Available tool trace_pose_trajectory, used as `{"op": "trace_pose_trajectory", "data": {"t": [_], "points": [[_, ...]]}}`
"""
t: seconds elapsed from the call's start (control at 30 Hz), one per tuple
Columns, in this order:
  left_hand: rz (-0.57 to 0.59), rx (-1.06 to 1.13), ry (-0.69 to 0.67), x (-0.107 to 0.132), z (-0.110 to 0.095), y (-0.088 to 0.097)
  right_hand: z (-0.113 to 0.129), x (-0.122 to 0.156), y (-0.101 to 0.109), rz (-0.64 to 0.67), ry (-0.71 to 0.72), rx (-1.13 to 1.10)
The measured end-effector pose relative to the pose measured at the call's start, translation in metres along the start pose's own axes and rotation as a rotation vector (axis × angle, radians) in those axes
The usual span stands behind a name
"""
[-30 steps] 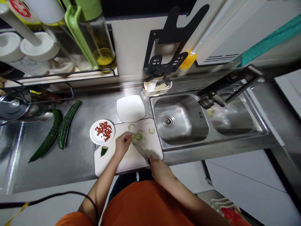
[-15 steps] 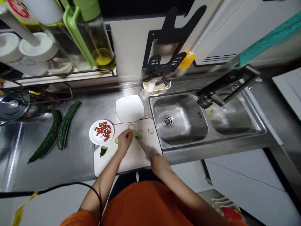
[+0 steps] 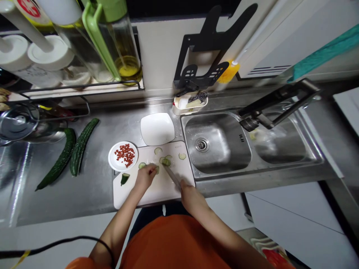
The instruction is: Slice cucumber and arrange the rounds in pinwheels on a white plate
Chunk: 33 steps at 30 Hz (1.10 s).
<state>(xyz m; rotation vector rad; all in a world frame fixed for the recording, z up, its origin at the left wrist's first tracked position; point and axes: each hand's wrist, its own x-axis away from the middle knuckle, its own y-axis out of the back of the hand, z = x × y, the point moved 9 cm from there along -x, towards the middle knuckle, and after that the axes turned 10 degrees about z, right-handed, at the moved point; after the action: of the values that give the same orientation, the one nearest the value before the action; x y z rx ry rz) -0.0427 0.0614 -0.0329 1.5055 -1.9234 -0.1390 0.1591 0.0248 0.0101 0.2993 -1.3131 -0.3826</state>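
Note:
My right hand (image 3: pixel 193 197) is wrapped round the handle of a knife (image 3: pixel 172 176), whose blade slants up and left over the pale cutting board (image 3: pixel 159 192). Its tip reaches a small cluster of cucumber slices (image 3: pixel 165 161). To the left, my left hand (image 3: pixel 146 176) is closed in a pinch, with a thin cucumber slice (image 3: pixel 157 170) at its fingertips. Single slices lie scattered round the board, one by the right edge (image 3: pixel 182 156). A cucumber end piece (image 3: pixel 125 179) rests near the board's left side.
A white plate of chopped red bits (image 3: pixel 111 158) overlaps the board's upper left corner. Behind the board sits a white square dish (image 3: pixel 157 129). Two whole cucumbers (image 3: pixel 80 147) lie on the steel counter at left. A double sink (image 3: pixel 218 144) with a dark faucet (image 3: pixel 269 106) borders the right.
My left hand has moved down and slightly left, away from the slice cluster, with a slice at its fingertips. The knife stays nearly in place. The whole view has shifted slightly.

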Motion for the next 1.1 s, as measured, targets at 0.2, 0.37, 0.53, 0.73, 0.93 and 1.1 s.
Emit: {"op": "trace_pose_trajectory", "data": {"t": [0.2, 0.37, 0.53, 0.73, 0.93, 1.1], "points": [[-0.169, -0.212, 0.117, 0.005, 0.000, 0.013, 0.011, 0.004, -0.004, 0.010, 0.013, 0.061], [-0.145, -0.057, 0.104, 0.004, 0.004, 0.008, 0.011, 0.005, -0.008, 0.016, 0.017, 0.070], [-0.050, 0.120, 0.095, 0.000, 0.012, -0.002, 0.006, 0.005, -0.006, -0.010, 0.006, 0.087], [-0.089, 0.068, 0.204, 0.003, 0.019, 0.003, 0.009, 0.006, -0.007, -0.012, 0.018, 0.090], [-0.225, -0.034, 0.243, 0.011, 0.021, 0.008, 0.020, 0.003, -0.011, -0.014, 0.014, 0.108], [-0.195, -0.110, 0.254, 0.013, 0.022, 0.005, 0.032, 0.001, -0.010, -0.009, 0.010, 0.120]]}}
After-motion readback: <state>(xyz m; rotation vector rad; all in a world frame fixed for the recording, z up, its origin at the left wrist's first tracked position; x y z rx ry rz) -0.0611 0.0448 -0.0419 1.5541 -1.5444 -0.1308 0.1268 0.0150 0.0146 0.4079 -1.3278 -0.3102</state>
